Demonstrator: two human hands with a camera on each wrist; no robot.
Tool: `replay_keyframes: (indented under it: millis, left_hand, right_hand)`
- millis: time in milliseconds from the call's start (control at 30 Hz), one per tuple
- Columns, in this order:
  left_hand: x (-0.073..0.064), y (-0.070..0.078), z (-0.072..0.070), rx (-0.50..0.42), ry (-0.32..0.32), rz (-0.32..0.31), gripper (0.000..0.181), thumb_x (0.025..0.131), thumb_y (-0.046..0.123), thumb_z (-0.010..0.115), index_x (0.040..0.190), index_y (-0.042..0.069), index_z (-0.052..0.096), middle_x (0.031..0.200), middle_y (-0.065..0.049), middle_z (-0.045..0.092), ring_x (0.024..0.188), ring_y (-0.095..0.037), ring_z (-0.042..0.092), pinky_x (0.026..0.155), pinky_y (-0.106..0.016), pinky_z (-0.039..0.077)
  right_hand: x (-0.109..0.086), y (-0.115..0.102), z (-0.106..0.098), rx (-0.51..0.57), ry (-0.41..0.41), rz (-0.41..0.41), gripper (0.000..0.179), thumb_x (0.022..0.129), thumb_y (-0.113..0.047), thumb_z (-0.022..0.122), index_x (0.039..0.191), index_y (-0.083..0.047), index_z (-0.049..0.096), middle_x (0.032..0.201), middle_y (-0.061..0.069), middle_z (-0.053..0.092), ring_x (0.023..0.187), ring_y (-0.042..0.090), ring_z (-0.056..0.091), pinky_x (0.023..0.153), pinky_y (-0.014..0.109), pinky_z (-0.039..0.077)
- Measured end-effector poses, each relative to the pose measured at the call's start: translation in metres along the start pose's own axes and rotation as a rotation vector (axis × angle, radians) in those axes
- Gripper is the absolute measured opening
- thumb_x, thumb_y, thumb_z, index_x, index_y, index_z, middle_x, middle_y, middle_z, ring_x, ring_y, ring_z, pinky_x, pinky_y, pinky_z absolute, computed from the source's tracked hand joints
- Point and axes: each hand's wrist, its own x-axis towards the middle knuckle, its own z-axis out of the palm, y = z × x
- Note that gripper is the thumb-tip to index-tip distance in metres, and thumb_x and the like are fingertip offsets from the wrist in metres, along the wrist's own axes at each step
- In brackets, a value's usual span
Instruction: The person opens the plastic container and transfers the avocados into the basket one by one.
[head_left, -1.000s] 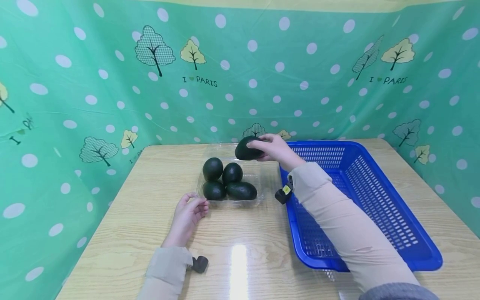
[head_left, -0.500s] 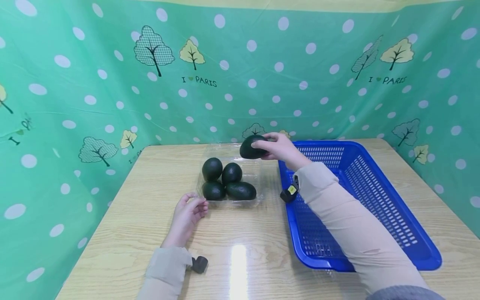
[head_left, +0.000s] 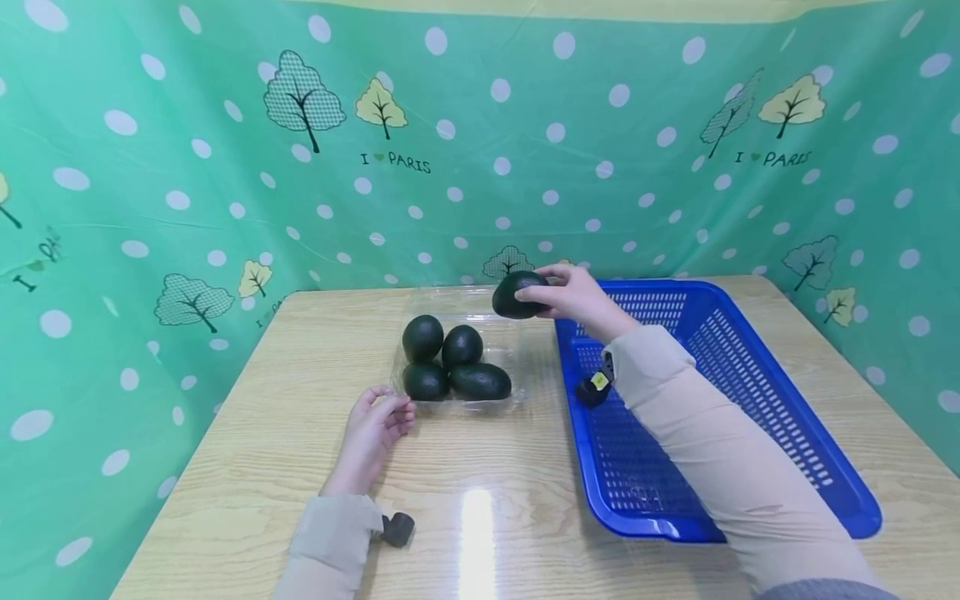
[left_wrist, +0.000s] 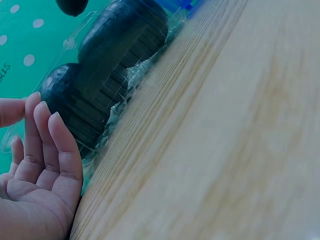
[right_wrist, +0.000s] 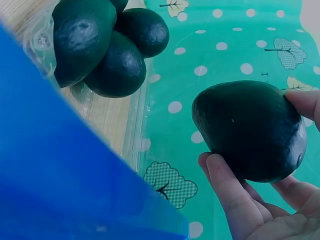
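My right hand (head_left: 583, 302) holds a dark green avocado (head_left: 513, 298) between thumb and fingers, raised above the back of the table near the basket's far left corner. In the right wrist view the same avocado (right_wrist: 245, 131) is held at its sides, apart from everything else. Several more avocados (head_left: 482, 382) sit in a clear plastic clamshell container (head_left: 504, 350), its lid folded back toward the curtain. At the container's front left corner, my left hand (head_left: 375, 427) pinches the rim with thumb and forefinger; the left wrist view shows its other fingers (left_wrist: 65, 145) beside the wall.
A blue perforated plastic basket (head_left: 590, 492) stands on the right of the wooden table (head_left: 300, 367), under my right forearm. A green polka-dot curtain (head_left: 465, 167) hangs behind and at both sides. Small black wrist cameras (head_left: 397, 528) are on both wrists.
The right hand has moved to the right with the avocado, toward the blue basket. My left hand has stayed at the container's corner, and the other avocados have not moved.
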Motion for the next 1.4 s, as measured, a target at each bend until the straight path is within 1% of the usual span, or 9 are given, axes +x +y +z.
replay_keyframes:
  millis: [100, 233, 333, 533, 767, 933, 1100, 1200, 1400]
  left_hand:
    - [0.000, 0.000, 0.000, 0.001, 0.001, 0.002, 0.025, 0.094, 0.002, 0.053, 0.105, 0.017, 0.036, 0.075, 0.003, 0.066, 0.074, -0.010, 0.065, 0.071, -0.022, 0.056]
    - [-0.001, 0.001, 0.000, 0.005, 0.002, 0.002, 0.025, 0.094, 0.002, 0.053, 0.104, 0.017, 0.036, 0.075, 0.003, 0.066, 0.074, -0.009, 0.065, 0.072, -0.022, 0.056]
    - [-0.001, 0.001, 0.000, 0.008, 0.001, 0.001, 0.025, 0.094, 0.002, 0.054, 0.105, 0.016, 0.036, 0.075, 0.003, 0.066, 0.074, -0.009, 0.065, 0.072, -0.022, 0.056]
    - [-0.001, 0.000, 0.001, 0.017, -0.001, 0.000, 0.025, 0.094, 0.002, 0.054, 0.105, 0.016, 0.036, 0.076, 0.003, 0.066, 0.074, -0.009, 0.065, 0.071, -0.022, 0.055]
    - [-0.002, 0.000, 0.002, 0.009, 0.001, 0.005, 0.026, 0.094, 0.002, 0.054, 0.104, 0.016, 0.035, 0.075, 0.003, 0.066, 0.074, -0.009, 0.065, 0.071, -0.022, 0.055]
    - [-0.002, 0.000, 0.002, 0.011, 0.001, 0.012, 0.025, 0.094, 0.002, 0.053, 0.104, 0.016, 0.036, 0.075, 0.004, 0.066, 0.074, -0.009, 0.065, 0.072, -0.022, 0.056]
    - [-0.002, 0.001, 0.002, 0.009, 0.010, 0.002, 0.024, 0.095, 0.002, 0.052, 0.105, 0.016, 0.036, 0.076, 0.004, 0.066, 0.074, -0.009, 0.065, 0.073, -0.022, 0.056]
    - [-0.001, 0.001, 0.001, 0.003, 0.010, -0.002, 0.024, 0.095, 0.002, 0.052, 0.104, 0.016, 0.036, 0.075, 0.003, 0.066, 0.074, -0.009, 0.065, 0.073, -0.022, 0.057]
    - [0.000, 0.001, 0.002, -0.005, 0.010, 0.001, 0.023, 0.095, 0.002, 0.053, 0.104, 0.016, 0.037, 0.074, 0.003, 0.067, 0.072, -0.009, 0.065, 0.071, -0.021, 0.057]
  right_hand:
    - [-0.002, 0.001, -0.004, -0.034, 0.003, -0.011, 0.066, 0.088, -0.023, 0.072, 0.144, -0.003, 0.043, 0.138, 0.022, 0.049, 0.120, 0.034, 0.060, 0.094, 0.036, 0.057]
    - [-0.004, 0.004, -0.009, -0.051, 0.004, -0.036, 0.063, 0.087, -0.021, 0.073, 0.141, -0.003, 0.046, 0.137, 0.021, 0.047, 0.119, 0.033, 0.059, 0.093, 0.034, 0.057]
    - [-0.005, 0.008, -0.014, -0.042, 0.011, -0.047, 0.062, 0.086, -0.018, 0.074, 0.140, -0.003, 0.048, 0.136, 0.021, 0.048, 0.118, 0.033, 0.059, 0.092, 0.035, 0.057]
    - [-0.010, 0.013, -0.022, -0.066, 0.015, -0.049, 0.063, 0.088, -0.021, 0.072, 0.142, -0.004, 0.046, 0.134, 0.023, 0.054, 0.120, 0.035, 0.059, 0.098, 0.042, 0.055]
    - [-0.018, 0.016, -0.028, -0.114, 0.031, -0.057, 0.067, 0.087, -0.024, 0.073, 0.145, -0.006, 0.044, 0.136, 0.023, 0.054, 0.124, 0.036, 0.055, 0.105, 0.049, 0.048]
    - [-0.024, 0.018, -0.032, -0.158, 0.054, -0.057, 0.070, 0.085, -0.027, 0.075, 0.146, -0.011, 0.044, 0.134, 0.021, 0.053, 0.125, 0.036, 0.052, 0.106, 0.052, 0.043]
    - [-0.029, 0.021, -0.036, -0.160, 0.068, -0.067, 0.070, 0.085, -0.027, 0.076, 0.146, -0.013, 0.045, 0.138, 0.020, 0.051, 0.127, 0.036, 0.049, 0.106, 0.052, 0.040]
    - [-0.032, 0.023, -0.039, -0.143, 0.077, -0.073, 0.069, 0.085, -0.026, 0.075, 0.146, -0.013, 0.045, 0.139, 0.020, 0.051, 0.128, 0.036, 0.048, 0.106, 0.051, 0.039]
    - [-0.040, 0.028, -0.045, -0.125, 0.101, -0.097, 0.069, 0.086, -0.025, 0.075, 0.146, -0.012, 0.044, 0.139, 0.021, 0.051, 0.129, 0.035, 0.049, 0.105, 0.049, 0.040]
